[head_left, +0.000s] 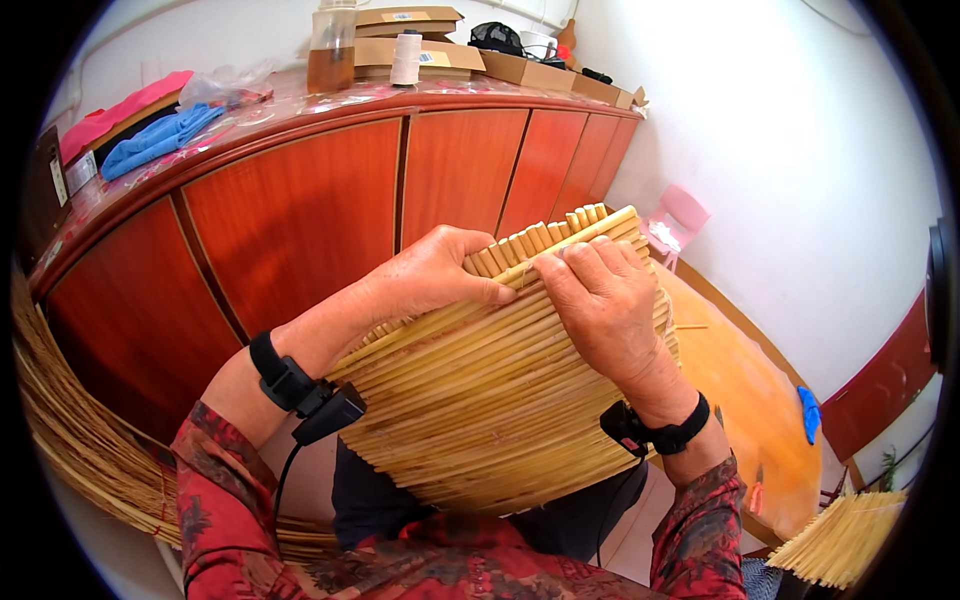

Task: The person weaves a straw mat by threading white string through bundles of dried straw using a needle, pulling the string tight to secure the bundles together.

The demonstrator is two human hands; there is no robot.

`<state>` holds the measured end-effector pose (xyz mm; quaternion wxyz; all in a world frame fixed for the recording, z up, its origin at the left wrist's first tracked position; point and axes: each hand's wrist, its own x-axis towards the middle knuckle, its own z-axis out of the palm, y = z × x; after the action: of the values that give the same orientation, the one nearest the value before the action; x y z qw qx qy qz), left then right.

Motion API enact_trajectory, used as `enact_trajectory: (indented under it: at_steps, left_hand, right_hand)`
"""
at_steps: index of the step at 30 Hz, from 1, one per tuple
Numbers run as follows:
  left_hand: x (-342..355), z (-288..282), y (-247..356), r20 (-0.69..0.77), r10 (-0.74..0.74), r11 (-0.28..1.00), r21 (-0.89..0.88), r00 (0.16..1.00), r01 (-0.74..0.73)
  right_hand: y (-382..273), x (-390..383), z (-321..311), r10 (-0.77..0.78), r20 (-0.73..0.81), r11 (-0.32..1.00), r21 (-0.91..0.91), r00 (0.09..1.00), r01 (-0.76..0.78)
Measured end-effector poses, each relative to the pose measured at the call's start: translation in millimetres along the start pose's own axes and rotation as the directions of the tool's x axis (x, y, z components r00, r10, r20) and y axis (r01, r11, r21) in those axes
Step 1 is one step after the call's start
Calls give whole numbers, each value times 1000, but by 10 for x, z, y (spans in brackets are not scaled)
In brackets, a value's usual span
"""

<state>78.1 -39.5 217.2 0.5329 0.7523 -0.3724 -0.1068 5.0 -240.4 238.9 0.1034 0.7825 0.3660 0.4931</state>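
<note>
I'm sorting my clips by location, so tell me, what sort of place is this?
Probably a room in a home, also used for handwork. A long red cabinet and a small pink chair suggest the home; the panel of pale stalks suggests the handwork.

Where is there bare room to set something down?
The middle of the orange table, between the mat and the blue cloth by its right edge. The cabinet top is crowded: boxes, spool and jar.
</note>
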Motion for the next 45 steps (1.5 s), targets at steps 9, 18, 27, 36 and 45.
enact_trajectory:
  at_steps: [9, 18, 27, 36, 45]
  left_hand:
    - [27, -17, -71, -35, 5, 1000, -18, 999, -5]
    - [80, 7, -118, 8, 24, 1000, -7, 1000, -24]
    - [48, 1, -69, 12, 47, 999, 24, 999, -48]
    - [44, -19, -112, 22, 53, 998, 37, 998, -54]
    - [66, -35, -126, 20, 20, 1000, 21, 1000, -20]
  right_hand:
    - [72, -257, -129, 332, -24, 931, 171, 943, -324]
    - [-38, 18, 48, 65, 47, 998, -30, 997, -63]
    - [-35, -7, -48, 78, 75, 997, -30, 994, -76]
    - [-48, -60, -72, 279, 97, 957, 50, 955, -285]
    - [-61, 30, -255, 424, 45, 876, 231, 904, -423]
